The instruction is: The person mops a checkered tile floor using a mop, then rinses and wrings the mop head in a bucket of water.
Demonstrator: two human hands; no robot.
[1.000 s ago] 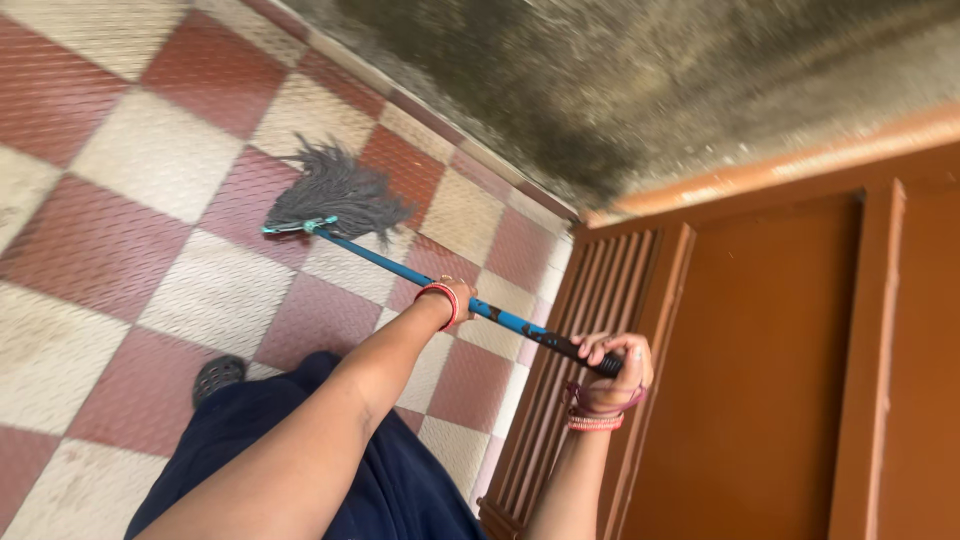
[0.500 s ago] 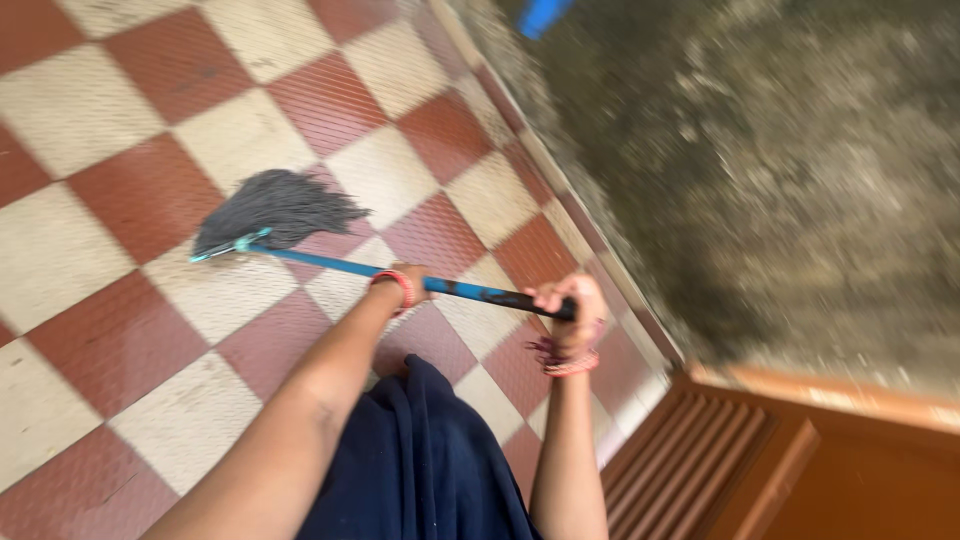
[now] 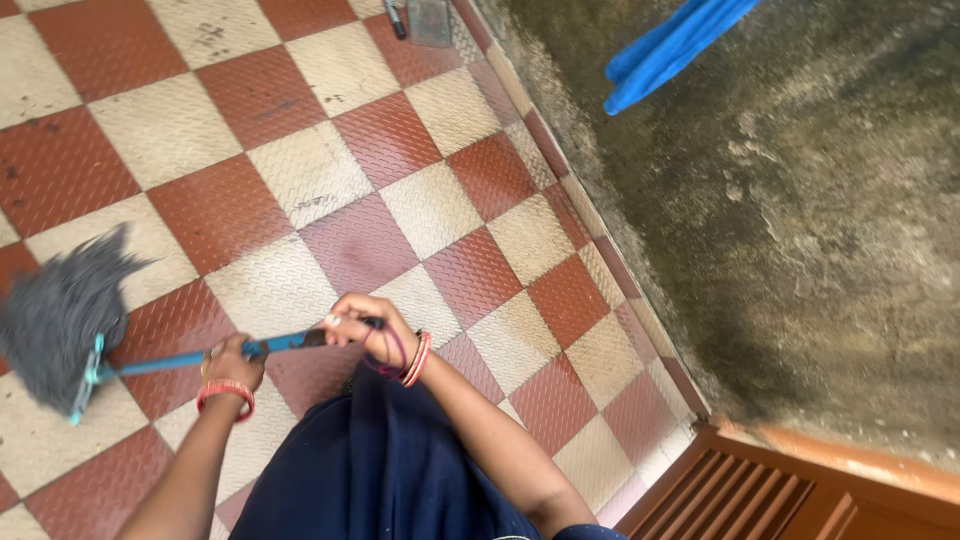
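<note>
I hold a mop with a blue handle in both hands. My left hand grips the handle partway down, a red bangle on its wrist. My right hand is closed around the dark upper end of the handle, with red and white bangles on the wrist. The grey string mop head lies on the red and cream checkered floor tiles at the far left. My dark blue garment fills the bottom centre.
A stained dark wall runs along the right, with a blue object leaning on it at the top. A brown louvred wooden door is at the bottom right. Small dark items lie on the floor at the top edge.
The mop head has swept from the middle of the floor to the far left. Both hands moved left with the handle, and my view turned away from the door.
</note>
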